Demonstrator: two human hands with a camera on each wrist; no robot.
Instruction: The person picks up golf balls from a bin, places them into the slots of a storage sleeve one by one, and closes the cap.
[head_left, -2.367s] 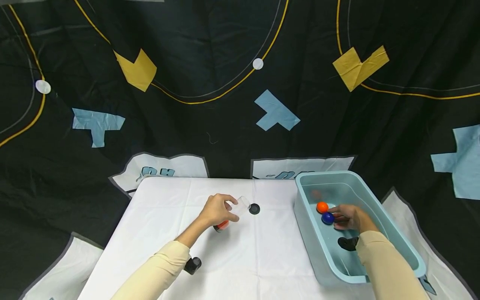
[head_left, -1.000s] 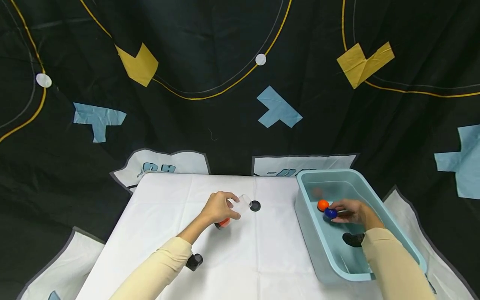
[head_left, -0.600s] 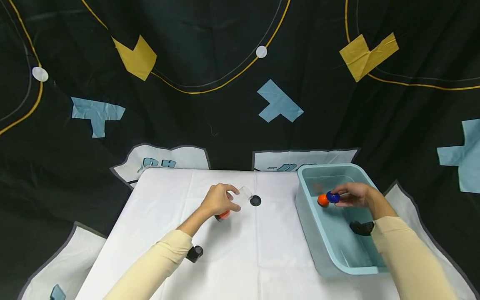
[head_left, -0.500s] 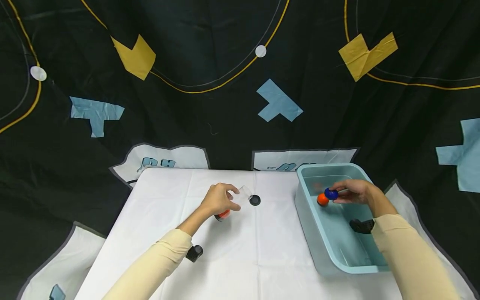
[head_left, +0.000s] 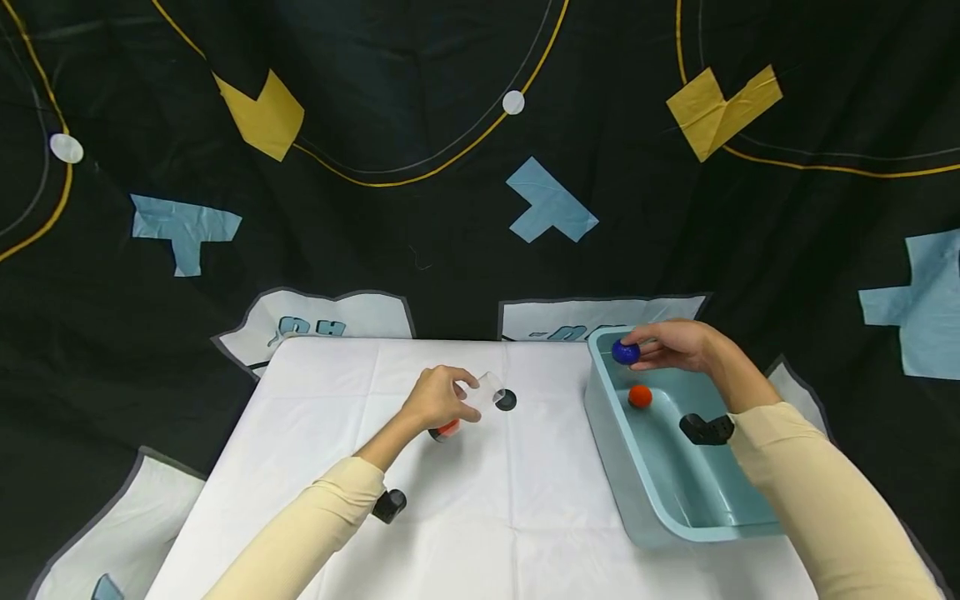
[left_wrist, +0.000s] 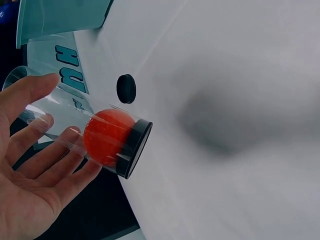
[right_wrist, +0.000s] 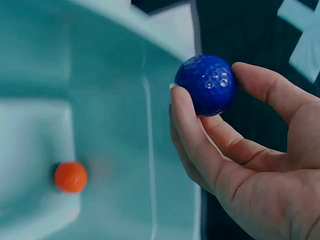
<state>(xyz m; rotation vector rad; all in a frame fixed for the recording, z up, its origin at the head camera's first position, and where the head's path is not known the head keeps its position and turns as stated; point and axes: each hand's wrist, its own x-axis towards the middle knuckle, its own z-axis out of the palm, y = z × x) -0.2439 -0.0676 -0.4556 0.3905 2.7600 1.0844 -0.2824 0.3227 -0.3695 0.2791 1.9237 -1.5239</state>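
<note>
My left hand point(head_left: 437, 398) grips a clear plastic tube point(left_wrist: 65, 107), tilted above the white table. Inside it, a red-orange ball point(left_wrist: 107, 135) rests against the black cap point(left_wrist: 134, 150) that closes the lower end; the other end is uncapped. A loose black cap point(head_left: 506, 400) lies on the table just beyond the tube. My right hand point(head_left: 671, 346) pinches a dimpled blue golf ball point(right_wrist: 206, 85) between thumb and fingertips, up near the far left rim of the blue-green bin point(head_left: 636, 471). Below, an orange ball point(right_wrist: 70, 176) lies on the bin's floor.
The white table point(head_left: 450, 542) carries the bin on its right side. A black curtain point(head_left: 420, 250) with yellow and blue tape pieces hangs behind. Black wrist-worn devices point(head_left: 705, 429) show at both sleeves.
My right hand has taken hold of the blue golf ball from the bin's floor and lifted it up and left, toward the rim. The left hand stays in place with the tube.
</note>
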